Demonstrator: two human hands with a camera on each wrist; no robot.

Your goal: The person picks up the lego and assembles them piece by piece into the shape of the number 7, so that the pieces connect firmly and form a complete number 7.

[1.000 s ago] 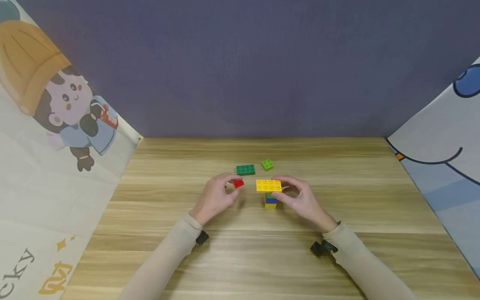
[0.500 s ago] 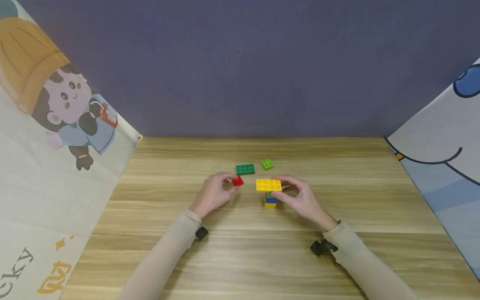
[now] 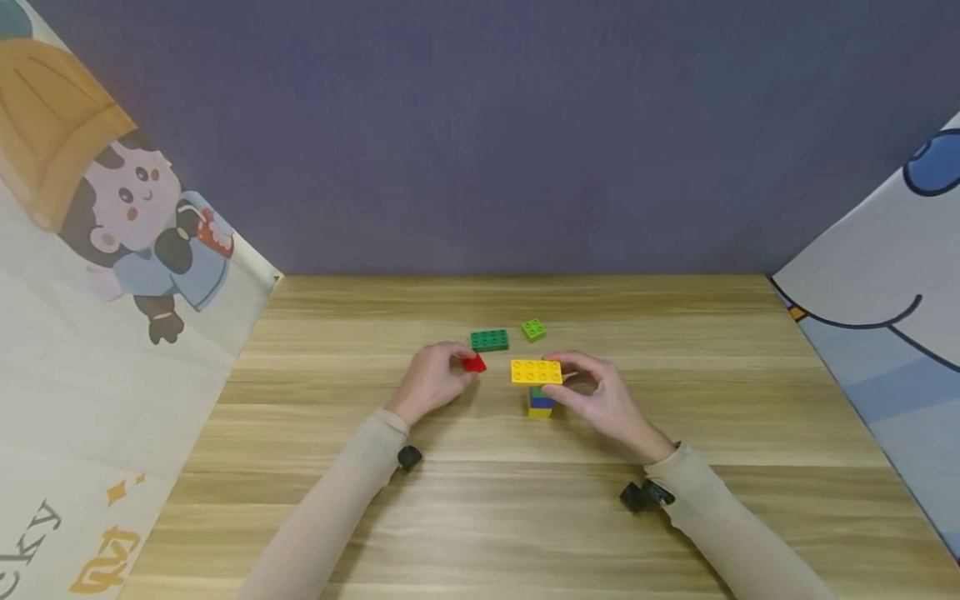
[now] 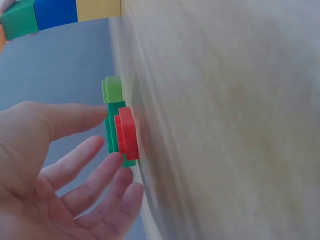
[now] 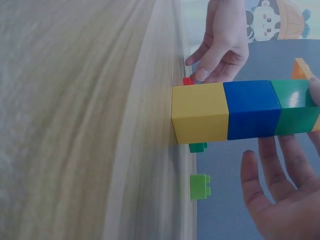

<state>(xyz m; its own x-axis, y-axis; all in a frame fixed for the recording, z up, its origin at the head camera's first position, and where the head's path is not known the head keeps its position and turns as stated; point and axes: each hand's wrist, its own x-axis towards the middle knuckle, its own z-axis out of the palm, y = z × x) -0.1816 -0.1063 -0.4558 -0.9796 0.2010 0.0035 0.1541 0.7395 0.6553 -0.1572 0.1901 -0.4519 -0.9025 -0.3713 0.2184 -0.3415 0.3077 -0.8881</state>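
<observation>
On the left, my left hand (image 3: 429,379) reaches in low over the counter (image 3: 480,517), its thumb and fingers (image 4: 95,180) parted and relaxed, not closed on anything. The red block (image 3: 475,363) lies at their tips, just to the right, between thumb and forefinger; whether they touch it I cannot tell, and my hand hides too much to read its long axis. That short gap is, I judge, what matters, and my left hand is the nearer one. Just beyond the red, slightly right, the dark green block (image 3: 489,340) runs left to right; farther right sits the light green block (image 3: 533,330). Nearer me, the column (image 5: 252,110) of yellow, blue and green stands upright under the long yellow block (image 3: 536,372), which lies left to right, its right end pinched by my right hand (image 3: 600,396).
</observation>
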